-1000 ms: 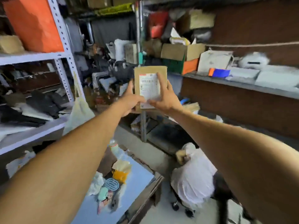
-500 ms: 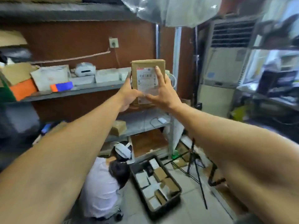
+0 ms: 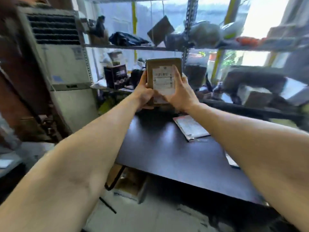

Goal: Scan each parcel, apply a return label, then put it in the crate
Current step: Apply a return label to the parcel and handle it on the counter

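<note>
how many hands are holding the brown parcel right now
2. The left hand grips the brown parcel's left edge; the right hand holds its right side, fingers over the white label.

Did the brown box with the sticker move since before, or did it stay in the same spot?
Yes. The box, held by both hands, swung rightward with the person: earlier left of the air conditioner, now right of it, above the dark table.
</note>
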{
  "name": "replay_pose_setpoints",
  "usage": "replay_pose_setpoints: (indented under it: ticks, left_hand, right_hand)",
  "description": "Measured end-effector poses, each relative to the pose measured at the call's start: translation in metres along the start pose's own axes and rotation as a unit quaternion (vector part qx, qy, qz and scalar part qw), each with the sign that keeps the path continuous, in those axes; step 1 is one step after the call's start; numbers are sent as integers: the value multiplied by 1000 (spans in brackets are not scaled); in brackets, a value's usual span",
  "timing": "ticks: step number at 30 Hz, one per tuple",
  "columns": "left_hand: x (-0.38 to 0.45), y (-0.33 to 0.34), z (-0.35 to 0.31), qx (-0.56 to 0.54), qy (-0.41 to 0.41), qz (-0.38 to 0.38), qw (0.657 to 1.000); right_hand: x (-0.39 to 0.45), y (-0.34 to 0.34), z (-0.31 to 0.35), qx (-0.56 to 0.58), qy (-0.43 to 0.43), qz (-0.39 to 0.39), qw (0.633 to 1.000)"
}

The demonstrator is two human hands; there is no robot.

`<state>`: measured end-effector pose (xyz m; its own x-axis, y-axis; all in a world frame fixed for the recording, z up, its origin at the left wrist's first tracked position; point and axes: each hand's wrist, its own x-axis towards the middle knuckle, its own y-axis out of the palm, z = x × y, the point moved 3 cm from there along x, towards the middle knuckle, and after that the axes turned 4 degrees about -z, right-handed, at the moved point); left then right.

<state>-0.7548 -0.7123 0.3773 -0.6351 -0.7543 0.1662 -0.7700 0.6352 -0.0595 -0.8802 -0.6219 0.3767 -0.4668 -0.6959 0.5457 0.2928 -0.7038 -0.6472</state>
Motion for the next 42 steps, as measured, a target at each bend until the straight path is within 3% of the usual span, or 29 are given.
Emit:
replay_pose_setpoints:
  ticks: [9, 15, 20, 29, 34, 42]
  left_hand:
    - [101, 243, 9, 3, -16, 230, 973]
    - [77, 434, 8, -40, -3, 448, 893]
    - [18, 562, 13, -94, 8, 561, 823]
    - [-49, 755, 31, -57, 33, 641, 765]
    - [-75, 860, 34, 22, -3, 656, 755]
    - [-105, 1010, 52, 50, -46, 668, 741]
  right_hand:
    - [-6, -145, -178, -145, 169, -132, 966]
    - [-87, -258, -277, -257, 311, -210, 890]
    - [-167, -337, -323, -315, 412, -239, 821]
    - [-267, -443, -425, -340, 473, -290, 759]
    - [-304, -511, -498, -326, 506, -290, 744]
    - [-360, -595, -605, -295, 531, -299, 736]
